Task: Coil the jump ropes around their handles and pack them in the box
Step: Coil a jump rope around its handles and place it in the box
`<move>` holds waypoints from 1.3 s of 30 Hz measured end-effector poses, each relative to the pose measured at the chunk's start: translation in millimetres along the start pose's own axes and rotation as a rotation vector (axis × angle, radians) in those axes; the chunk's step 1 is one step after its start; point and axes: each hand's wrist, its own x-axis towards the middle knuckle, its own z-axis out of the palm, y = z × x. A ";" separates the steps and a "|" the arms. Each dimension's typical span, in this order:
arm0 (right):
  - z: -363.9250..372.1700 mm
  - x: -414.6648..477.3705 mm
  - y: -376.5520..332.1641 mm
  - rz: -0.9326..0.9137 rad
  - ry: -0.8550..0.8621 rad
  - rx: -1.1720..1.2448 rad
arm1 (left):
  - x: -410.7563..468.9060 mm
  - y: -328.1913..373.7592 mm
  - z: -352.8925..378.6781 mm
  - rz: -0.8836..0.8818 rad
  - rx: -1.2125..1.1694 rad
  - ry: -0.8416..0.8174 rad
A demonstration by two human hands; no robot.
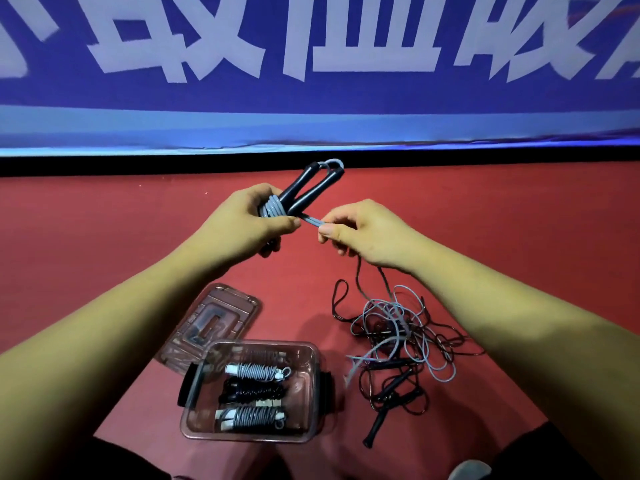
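Both our forearms reach forward over the red floor (104,237), and the hands meet in the middle, raised above it. Our left hand (242,220) is curled round the lower ends of two dark handles (304,188), which point up and away from us and spread into a narrow V. Several turns of the grey rope (311,220) already lie wound round the handles just above the thumb, and a short grey loop shows at the handles' far tips. Our right hand (363,233) sits just beside the left, palm turned down. Its thumb and forefinger pinch the doubled grey rope where it leaves the coil, and the other fingers are bent loosely under.

From the right hand the rope drops to a loose tangle (398,327) of grey and black cord on the floor below the right wrist, with black handles (377,424) lying at its near edge.

The clear box (313,386) stands open on the floor near us, between the forearms. It holds three coiled ropes side by side: a grey one on white handles (256,371), a black one (249,393) and another grey one (252,418). The clear lid (221,306) lies flat just beyond the box, to its left. A blue banner (311,98) with large white characters runs along the far side.
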 end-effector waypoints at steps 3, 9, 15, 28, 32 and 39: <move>6.5 1.3 -6.7 0.031 -0.004 -0.064 | 4.8 -5.3 0.1 0.008 0.166 0.072; 11.3 -0.4 -15.8 -0.051 0.053 -0.375 | 10.3 -12.0 -0.1 0.004 0.541 0.126; 9.2 -12.0 -21.5 -0.162 0.161 -0.675 | 13.6 -10.6 -0.2 -0.094 0.808 -0.003; -9.0 -2.1 -13.3 -0.221 -0.111 -0.527 | -8.2 -6.5 32.7 0.053 0.864 -0.582; -21.8 -1.5 0.9 -0.119 -0.284 -0.183 | -14.2 0.4 25.8 -0.027 0.526 -0.760; -28.6 -3.7 20.3 -0.026 -0.303 0.195 | -21.0 6.2 28.0 -0.044 0.021 -0.753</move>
